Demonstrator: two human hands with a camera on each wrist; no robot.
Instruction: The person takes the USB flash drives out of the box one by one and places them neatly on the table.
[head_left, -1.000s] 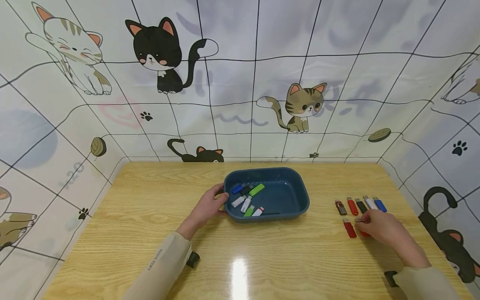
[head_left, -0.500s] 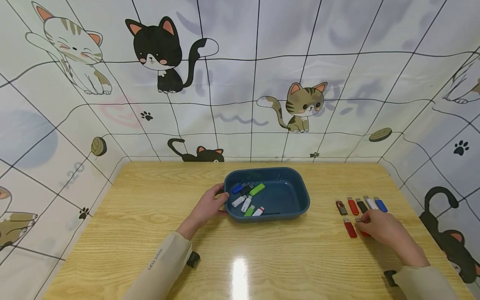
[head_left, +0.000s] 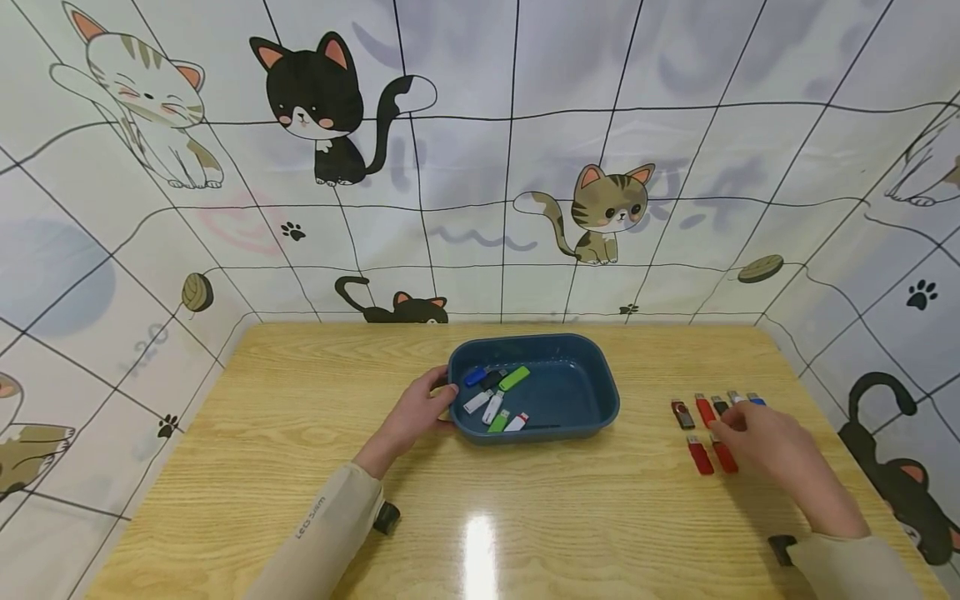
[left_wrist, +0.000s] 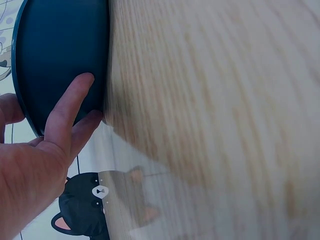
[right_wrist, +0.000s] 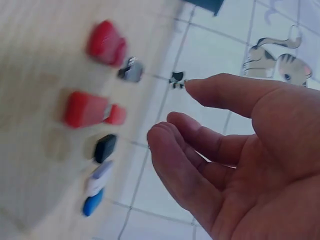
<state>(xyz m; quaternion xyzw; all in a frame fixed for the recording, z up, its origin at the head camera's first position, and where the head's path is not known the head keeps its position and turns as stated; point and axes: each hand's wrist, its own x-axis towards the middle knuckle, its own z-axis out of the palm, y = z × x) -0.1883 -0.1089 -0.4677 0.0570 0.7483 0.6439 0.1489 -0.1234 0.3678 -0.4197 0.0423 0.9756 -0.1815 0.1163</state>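
My left hand (head_left: 412,412) grips the left end of a dark blue plastic bin (head_left: 577,392); in the left wrist view, fingers (left_wrist: 65,112) lie along the bin's outer wall (left_wrist: 65,45). Several USB sticks, among them a lime green one (head_left: 514,379), lie in the bin's left half. My right hand (head_left: 772,442) hovers over USB sticks at the right, thumb and fingers apart, holding nothing. Just left of it lie two red USB sticks (head_left: 724,457) side by side. Behind them, a row holds a swivel USB stick (head_left: 682,415), a red, a black (head_left: 721,406), a white and a blue one, partly hidden.
The wooden table (head_left: 300,358) ends at a cat-patterned cloth backdrop (head_left: 480,167) at the back and both sides. A bright light reflection (head_left: 478,554) shows at the table's front. Bare wood separates the bin from the USB sticks.
My right hand has let go of the right-hand red USB stick in the front row and risen slightly; that stick now shows more fully. My left hand and the bin stay put.
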